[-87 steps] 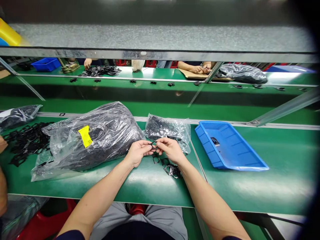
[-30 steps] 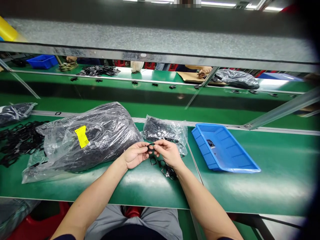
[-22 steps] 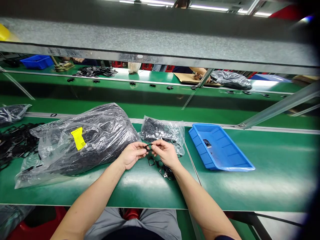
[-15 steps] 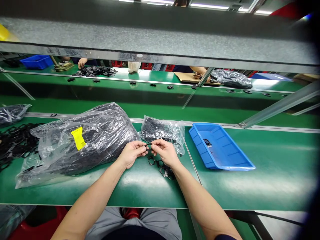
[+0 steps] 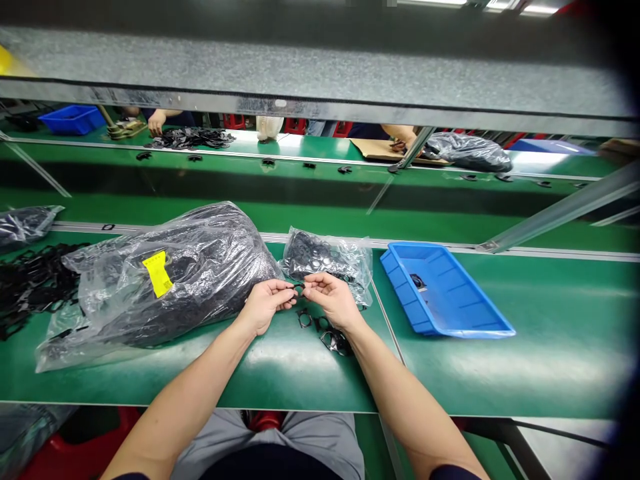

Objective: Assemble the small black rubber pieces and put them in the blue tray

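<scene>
Black and ring-shaped, a small part (image 5: 299,289) sits between the fingertips of two bare hands, held just above the green bench (image 5: 275,383) and in front of the person's body. The left hand (image 5: 264,307) has its grip pinched on the ring's left side, the thumb lying forward and the other fingers curled in beneath. The right hand (image 5: 334,301) mirrors it, its grip pinching the opposite side between thumb and bent fingers. Both forearms slant inward from the lower corners, elbows wide apart, so that the fingertips nearly meet.

Just below the right hand, a few loose black parts (image 5: 323,323) lie on the bench, some close to the wrist. Behind the hands rests a small clear bag (image 5: 325,257) of dark pieces; to the left of them bulks a larger clear bag (image 5: 215,267) with a yellow label (image 5: 158,274). Further left spreads a heap of black parts (image 5: 37,287). To the right stands a blue bin (image 5: 403,293) with a dark piece (image 5: 417,282) inside. Across the way, a co-worker's hand (image 5: 157,122) reaches to a dark pile (image 5: 195,138).
</scene>
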{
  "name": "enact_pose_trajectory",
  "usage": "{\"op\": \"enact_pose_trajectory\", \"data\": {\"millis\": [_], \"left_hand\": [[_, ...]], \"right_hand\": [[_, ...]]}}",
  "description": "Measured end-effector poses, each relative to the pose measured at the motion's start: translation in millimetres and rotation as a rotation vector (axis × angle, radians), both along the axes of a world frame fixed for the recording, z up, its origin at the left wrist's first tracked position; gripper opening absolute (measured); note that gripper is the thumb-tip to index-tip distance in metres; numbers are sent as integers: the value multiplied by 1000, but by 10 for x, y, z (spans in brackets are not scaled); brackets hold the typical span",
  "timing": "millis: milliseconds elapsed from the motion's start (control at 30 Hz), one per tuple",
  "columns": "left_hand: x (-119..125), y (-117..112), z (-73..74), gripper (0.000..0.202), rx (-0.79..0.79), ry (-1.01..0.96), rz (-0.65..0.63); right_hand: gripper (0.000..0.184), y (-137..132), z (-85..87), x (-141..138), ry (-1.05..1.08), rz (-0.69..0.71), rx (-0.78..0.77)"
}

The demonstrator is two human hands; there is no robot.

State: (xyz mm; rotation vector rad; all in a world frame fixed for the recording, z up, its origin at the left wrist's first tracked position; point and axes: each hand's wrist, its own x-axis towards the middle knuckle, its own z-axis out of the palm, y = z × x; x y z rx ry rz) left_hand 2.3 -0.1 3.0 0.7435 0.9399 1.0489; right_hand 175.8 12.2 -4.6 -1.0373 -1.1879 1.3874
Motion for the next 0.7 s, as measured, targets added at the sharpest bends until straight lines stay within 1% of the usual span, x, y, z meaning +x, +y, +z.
{"op": "enact_pose_trajectory", "data": {"millis": [167,333,533,633,700], "left_hand": [[3,-5,-12,31,12,3,1],[0,-3,-27,31,15,2,-4],[2,-12,-16,31,-7,-21,-18],[0,-14,-19,28,-12,-21,-18],[-5,-12,-23,27,-14,-26,-41]], "right_hand": [[39,-1,12,-11,77,3,-97],[37,-5,26,-14,114,-5,-121],[35,7,59,24,128,48,-178],[34,10,67,41,139,77,-215],[34,9,71,44,145,87,-222]]}}
